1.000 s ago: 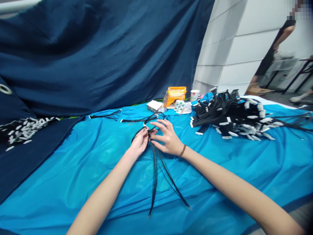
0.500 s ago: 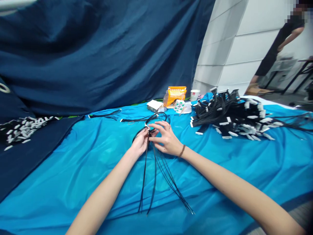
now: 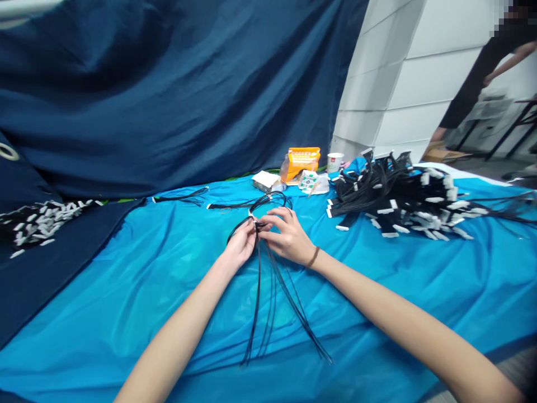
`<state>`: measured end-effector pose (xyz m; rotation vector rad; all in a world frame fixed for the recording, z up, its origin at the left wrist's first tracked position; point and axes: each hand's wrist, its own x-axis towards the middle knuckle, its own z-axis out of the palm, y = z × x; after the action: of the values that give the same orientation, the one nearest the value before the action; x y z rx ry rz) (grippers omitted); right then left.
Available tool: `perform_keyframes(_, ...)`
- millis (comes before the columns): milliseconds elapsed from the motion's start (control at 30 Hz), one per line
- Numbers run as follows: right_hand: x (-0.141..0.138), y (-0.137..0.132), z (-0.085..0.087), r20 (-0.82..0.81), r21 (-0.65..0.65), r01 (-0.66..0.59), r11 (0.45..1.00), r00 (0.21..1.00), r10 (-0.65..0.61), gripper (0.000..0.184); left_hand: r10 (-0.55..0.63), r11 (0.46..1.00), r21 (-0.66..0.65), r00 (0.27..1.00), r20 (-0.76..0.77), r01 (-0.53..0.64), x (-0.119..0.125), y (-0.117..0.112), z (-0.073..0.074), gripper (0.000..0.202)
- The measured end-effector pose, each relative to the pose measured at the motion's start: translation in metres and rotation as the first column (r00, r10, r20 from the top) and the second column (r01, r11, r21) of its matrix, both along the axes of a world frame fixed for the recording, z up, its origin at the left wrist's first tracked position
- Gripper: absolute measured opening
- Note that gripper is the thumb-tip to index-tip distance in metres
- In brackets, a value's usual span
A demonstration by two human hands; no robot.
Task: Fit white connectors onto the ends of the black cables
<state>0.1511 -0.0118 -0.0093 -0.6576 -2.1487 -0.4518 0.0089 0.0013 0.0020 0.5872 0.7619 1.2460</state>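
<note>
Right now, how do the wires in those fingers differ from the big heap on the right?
The held wires form one slim bunch; the cable heap is far bulkier. The held wires spread in loose strands; the cable heap lies piled up. The cable heap shows many white ends, the held wires few. Both are black.

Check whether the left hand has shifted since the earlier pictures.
No. Judged against the small box, the left hand shows no clear shift in any direction; it still holds the black wires.
</note>
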Motion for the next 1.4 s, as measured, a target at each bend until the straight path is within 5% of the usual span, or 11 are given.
perform_keyframes(267, 0.002, -0.002, 0.004, -0.011, -0.090, -0.072, 0.993, 0.997, 0.071, 0.018, -0.003, 1.000, 0.014, 1.000, 0.018, 0.003, -0.001, 0.001, -0.002, 0.014)
perform_keyframes(533, 0.003, 0.003, 0.002, 0.021, -0.038, -0.082, 0.996, 0.996, 0.083, 0.017, 0.082, 0.997, -0.016, 0.996, 0.041, -0.082, -0.001, 0.002, 0.000, 0.018)
perform_keyframes(867, 0.002, 0.004, 0.000, -0.039, -0.066, -0.102, 0.993, 0.994, 0.100, 0.017, 0.036, 0.997, -0.063, 0.998, 0.043, -0.033, -0.003, 0.001, 0.003, 0.019)
perform_keyframes(1200, 0.001, 0.005, 0.003, -0.360, -0.261, -0.193, 0.946, 0.929, 0.090, 0.012, 0.064, 0.988, -0.143, 0.998, -0.009, -0.065, -0.001, -0.001, 0.008, 0.022)
perform_keyframes(1400, 0.002, 0.001, 0.012, -0.630, -0.414, -0.389, 0.823, 0.775, 0.050, 0.011, 0.091, 0.983, -0.162, 0.996, 0.019, -0.087, -0.002, -0.001, 0.009, 0.018)
